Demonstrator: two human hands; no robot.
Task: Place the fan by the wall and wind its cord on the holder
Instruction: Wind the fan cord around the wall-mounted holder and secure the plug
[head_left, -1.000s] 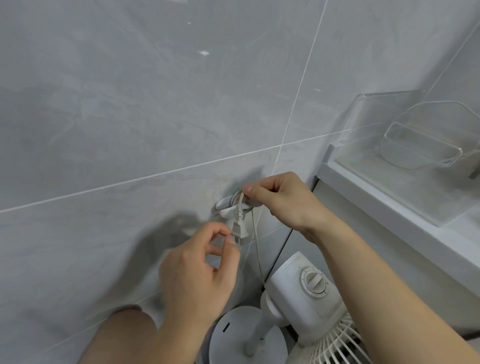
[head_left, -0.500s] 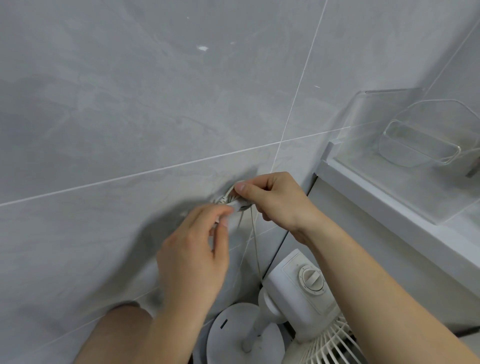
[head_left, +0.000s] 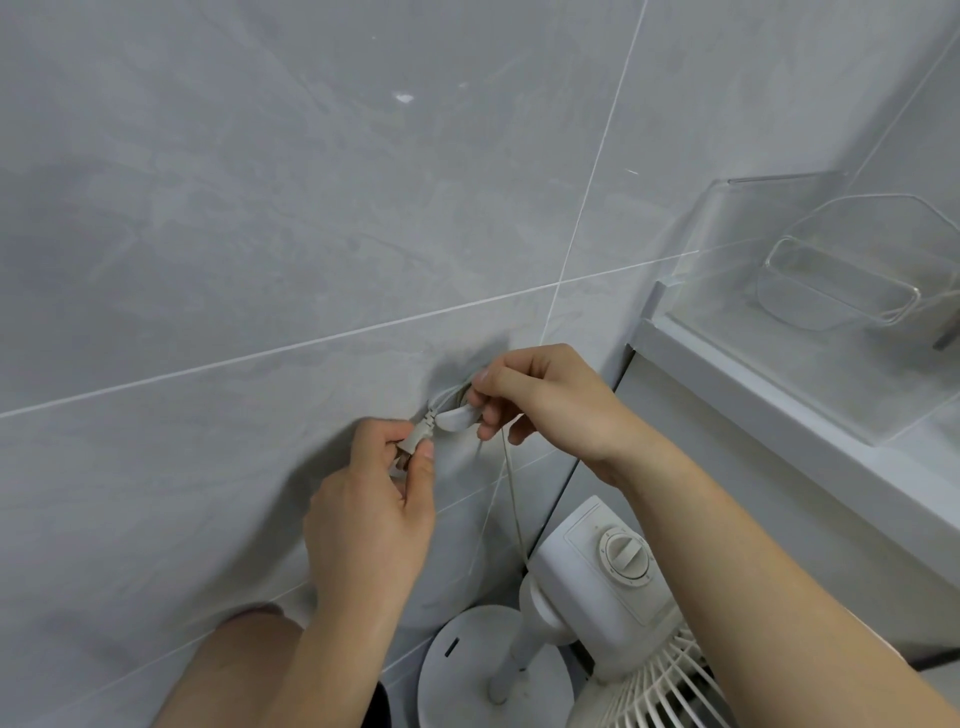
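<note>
Left hand (head_left: 371, 525) pinching plug (head_left: 415, 439); right hand (head_left: 550, 400) on holder (head_left: 457, 417) — wall-mounted

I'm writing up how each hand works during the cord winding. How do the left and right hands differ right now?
The left hand pinches the plug between thumb and fingers; the right hand steadies the cord at the holder on the wall. The left hand sits lower, below the holder; the right hand sits higher, beside it. Both are closed in a fingertip grip near the wall, above the fan.
</note>
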